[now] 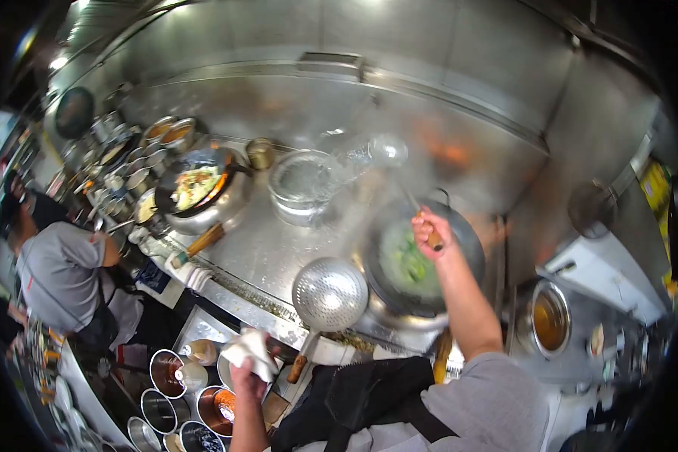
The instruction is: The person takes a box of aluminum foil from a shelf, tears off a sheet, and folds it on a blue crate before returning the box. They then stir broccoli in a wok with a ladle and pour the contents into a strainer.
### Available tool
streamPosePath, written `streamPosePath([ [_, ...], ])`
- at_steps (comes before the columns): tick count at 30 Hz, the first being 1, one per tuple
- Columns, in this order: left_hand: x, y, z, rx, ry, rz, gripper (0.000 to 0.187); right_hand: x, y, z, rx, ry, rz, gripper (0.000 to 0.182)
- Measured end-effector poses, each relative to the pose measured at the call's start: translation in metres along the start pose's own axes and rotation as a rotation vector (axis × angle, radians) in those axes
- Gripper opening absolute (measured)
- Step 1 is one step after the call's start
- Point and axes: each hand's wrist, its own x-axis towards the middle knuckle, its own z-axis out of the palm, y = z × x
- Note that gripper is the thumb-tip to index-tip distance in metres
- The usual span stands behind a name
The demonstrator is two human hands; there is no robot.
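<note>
My right hand (434, 232) grips the wooden handle of a ladle (389, 151), its arm reaching over a wok (471, 252). The ladle's round bowl is raised near the back wall, and water streams from around it toward a metal pot of water (301, 181). Green vegetables (410, 264) lie in cloudy, steaming liquid in the wok. Low on the left, my left hand (250, 377) is closed around a folded white cloth (250, 352). Close by, a perforated skimmer (330, 294) rests on the counter edge, with its wooden handle pointing toward me.
Seasoning containers (167, 373) stand at lower left. A second wok (196, 184) with food and flame sits farther left, near a co-worker in a grey shirt (60, 271). On the right are a pot of brown liquid (550, 320) and a white board (606, 275).
</note>
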Motion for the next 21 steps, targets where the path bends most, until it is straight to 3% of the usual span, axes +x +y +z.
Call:
streamPosePath([
  [1,0.002,0.007,-0.011,0.002,-0.026,-0.034,0.079,-0.027,-0.015,0.007,-0.124,0.112,-0.056,0.037],
  [2,0.009,0.003,-0.037,-0.027,-0.036,-0.116,0.067,-0.048,-0.032,0.003,-0.149,0.212,-0.059,0.042],
  [4,0.024,-0.018,-0.103,-0.026,-0.005,-0.455,0.056,-0.093,-0.054,0.009,-0.253,0.425,-0.098,0.045],
  [5,0.017,-0.014,-0.073,0.132,-0.004,-0.495,0.048,-0.117,-0.058,0.025,-0.337,0.531,-0.130,0.044],
  [9,-0.018,-0.041,-0.049,0.205,-0.087,-0.498,0.048,-0.212,-0.061,0.022,-0.400,0.612,-0.115,0.051],
  [14,-0.041,-0.049,-0.043,0.151,-0.065,-0.513,0.053,-0.304,-0.018,0.061,-0.575,0.910,0.006,0.081],
  [16,-0.040,-0.044,-0.031,0.194,-0.048,-0.507,0.049,-0.319,-0.012,0.056,-0.448,0.828,0.034,0.082],
  [18,-0.034,-0.037,-0.016,0.427,-0.108,-0.627,0.045,-0.329,-0.005,0.036,-0.315,0.742,0.069,0.084],
  [21,-0.015,-0.064,0.008,0.470,-0.168,-0.696,0.038,-0.326,0.020,-0.028,-0.101,0.557,-0.165,0.084],
])
